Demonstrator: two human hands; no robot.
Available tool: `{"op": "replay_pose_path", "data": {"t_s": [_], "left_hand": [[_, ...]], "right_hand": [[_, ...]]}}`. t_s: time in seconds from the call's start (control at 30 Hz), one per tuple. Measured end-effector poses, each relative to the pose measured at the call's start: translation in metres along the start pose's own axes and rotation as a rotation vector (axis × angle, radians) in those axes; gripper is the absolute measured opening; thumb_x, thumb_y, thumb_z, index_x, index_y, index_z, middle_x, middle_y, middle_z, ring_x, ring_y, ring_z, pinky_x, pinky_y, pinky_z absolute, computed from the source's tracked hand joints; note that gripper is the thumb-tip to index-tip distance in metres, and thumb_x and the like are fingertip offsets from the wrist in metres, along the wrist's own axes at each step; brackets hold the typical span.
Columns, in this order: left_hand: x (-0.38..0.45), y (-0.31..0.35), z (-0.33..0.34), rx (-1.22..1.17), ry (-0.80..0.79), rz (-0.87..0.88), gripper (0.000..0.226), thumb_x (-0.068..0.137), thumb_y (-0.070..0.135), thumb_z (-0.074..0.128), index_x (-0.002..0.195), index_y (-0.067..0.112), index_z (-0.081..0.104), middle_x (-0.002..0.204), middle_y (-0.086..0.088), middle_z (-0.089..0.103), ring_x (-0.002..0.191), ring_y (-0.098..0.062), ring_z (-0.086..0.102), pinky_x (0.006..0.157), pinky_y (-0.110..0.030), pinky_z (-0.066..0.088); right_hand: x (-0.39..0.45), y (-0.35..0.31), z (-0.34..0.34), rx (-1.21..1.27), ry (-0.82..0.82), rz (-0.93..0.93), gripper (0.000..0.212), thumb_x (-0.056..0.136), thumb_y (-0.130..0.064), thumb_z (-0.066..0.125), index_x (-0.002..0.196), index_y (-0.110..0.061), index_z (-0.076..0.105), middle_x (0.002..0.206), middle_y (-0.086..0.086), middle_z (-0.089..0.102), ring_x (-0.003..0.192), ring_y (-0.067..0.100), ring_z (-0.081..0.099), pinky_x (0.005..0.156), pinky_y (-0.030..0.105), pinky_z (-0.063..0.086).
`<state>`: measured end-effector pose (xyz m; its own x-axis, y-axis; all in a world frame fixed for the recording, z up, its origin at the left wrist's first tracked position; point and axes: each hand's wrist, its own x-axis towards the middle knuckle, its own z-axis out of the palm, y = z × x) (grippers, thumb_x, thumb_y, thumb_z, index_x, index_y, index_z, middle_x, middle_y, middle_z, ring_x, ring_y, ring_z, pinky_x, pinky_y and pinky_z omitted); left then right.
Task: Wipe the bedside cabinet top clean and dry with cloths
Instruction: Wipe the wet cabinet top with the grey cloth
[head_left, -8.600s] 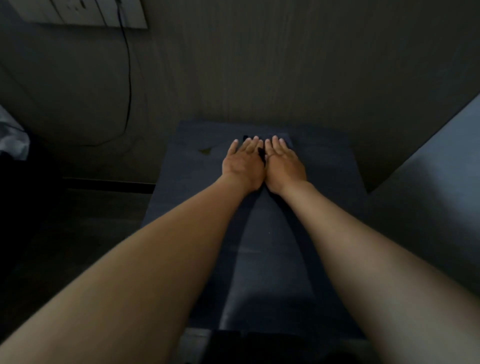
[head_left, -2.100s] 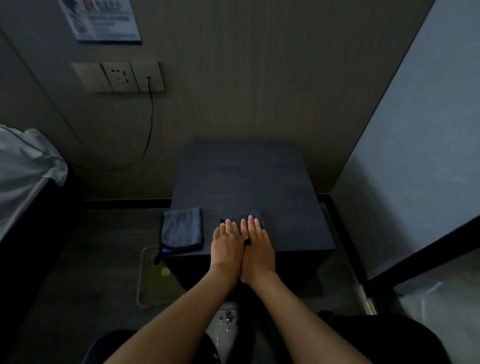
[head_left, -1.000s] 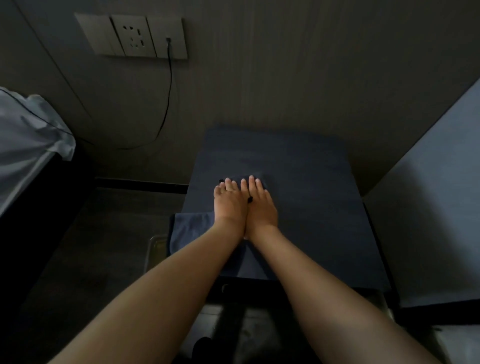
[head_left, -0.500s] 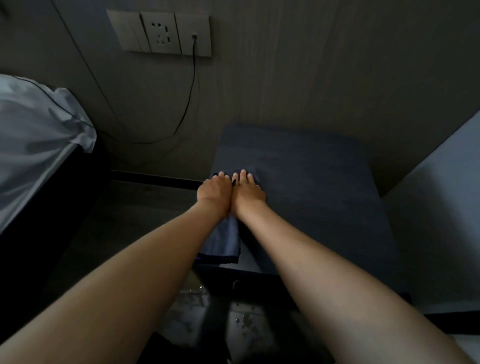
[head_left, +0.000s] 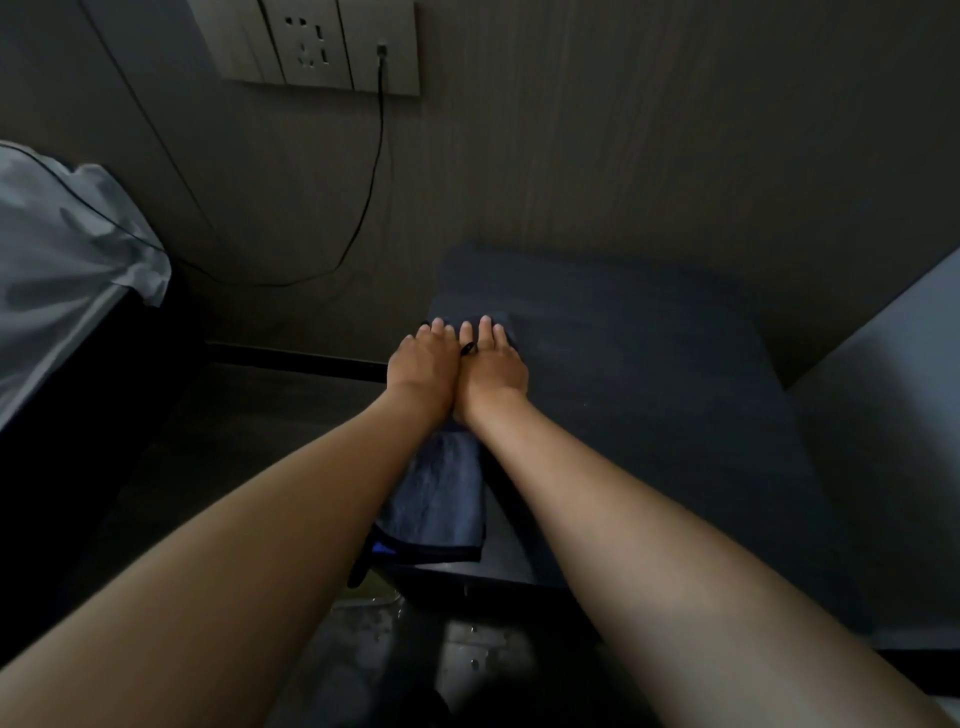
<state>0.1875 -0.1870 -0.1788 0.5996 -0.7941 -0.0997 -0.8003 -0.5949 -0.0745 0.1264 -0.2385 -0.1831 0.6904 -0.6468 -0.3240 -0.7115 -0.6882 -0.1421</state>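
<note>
The dark bedside cabinet top fills the middle right. My left hand and my right hand lie flat side by side, thumbs touching, pressing a dark cloth onto the top near its left edge. Only a narrow rim of that cloth shows past my fingertips. A second, blue-grey cloth with a dark hem lies on the front left corner. It is partly under my left forearm, and its corner hangs over the edge.
A wall socket panel sits above, with a black cable drooping toward the cabinet's back left. A bed with a pale sheet stands at the left. A light panel borders the cabinet's right side. Dark floor lies between.
Over the last second both hands slid the dark cloth from the top's middle to its left edge. Now they are a little farther toward the back. The blue-grey cloth stayed at the front left corner.
</note>
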Motion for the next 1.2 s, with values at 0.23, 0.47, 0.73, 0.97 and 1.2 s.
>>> {"op": "replay_pose_path", "data": {"t_s": [0.23, 0.47, 0.73, 0.97, 1.2], "left_hand": [[0.082, 0.003, -0.007, 0.030, 0.012, -0.018, 0.042, 0.104, 0.015, 0.043, 0.145, 0.007, 0.039, 0.148, -0.014, 0.041, 0.131, -0.030, 0.049, 0.102, -0.041, 0.044], [0.157, -0.008, -0.001, -0.005, 0.043, -0.001, 0.043, 0.102, 0.018, 0.045, 0.143, 0.007, 0.040, 0.145, -0.015, 0.043, 0.129, -0.034, 0.049, 0.100, -0.045, 0.044], [0.173, 0.017, -0.010, 0.095, 0.099, 0.071, 0.038, 0.105, 0.018, 0.038, 0.138, 0.003, 0.047, 0.138, -0.023, 0.051, 0.126, -0.038, 0.050, 0.100, -0.044, 0.044], [0.147, 0.060, -0.016, 0.055, 0.120, 0.068, 0.048, 0.106, 0.015, 0.039, 0.152, 0.006, 0.027, 0.149, -0.017, 0.040, 0.136, -0.033, 0.042, 0.107, -0.042, 0.037], [0.107, 0.076, -0.019, 0.001, 0.077, 0.073, 0.048, 0.105, 0.017, 0.041, 0.151, 0.007, 0.029, 0.151, -0.015, 0.039, 0.137, -0.032, 0.039, 0.110, -0.040, 0.034]], "right_hand": [[0.070, 0.012, -0.029, -0.034, 0.002, -0.013, 0.113, 0.085, -0.038, 0.072, 0.159, -0.020, -0.011, 0.166, 0.006, -0.018, 0.154, 0.023, -0.011, 0.124, 0.036, 0.008], [0.137, 0.018, -0.042, -0.046, 0.076, -0.025, 0.114, 0.082, -0.036, 0.074, 0.159, -0.019, -0.008, 0.167, 0.007, -0.014, 0.154, 0.024, -0.008, 0.124, 0.037, 0.005], [0.159, 0.052, -0.052, -0.037, 0.096, -0.040, 0.100, 0.089, -0.020, 0.063, 0.159, -0.023, -0.008, 0.167, 0.007, -0.014, 0.154, 0.024, -0.009, 0.123, 0.038, 0.005], [0.143, 0.090, -0.052, -0.019, 0.089, -0.019, 0.097, 0.092, -0.022, 0.062, 0.159, -0.026, -0.009, 0.166, 0.006, -0.016, 0.153, 0.024, -0.012, 0.123, 0.039, 0.003], [0.100, 0.103, -0.042, -0.008, 0.061, -0.001, 0.088, 0.097, -0.034, 0.053, 0.159, -0.027, -0.009, 0.166, 0.005, -0.017, 0.154, 0.023, -0.012, 0.123, 0.040, 0.002]]}}
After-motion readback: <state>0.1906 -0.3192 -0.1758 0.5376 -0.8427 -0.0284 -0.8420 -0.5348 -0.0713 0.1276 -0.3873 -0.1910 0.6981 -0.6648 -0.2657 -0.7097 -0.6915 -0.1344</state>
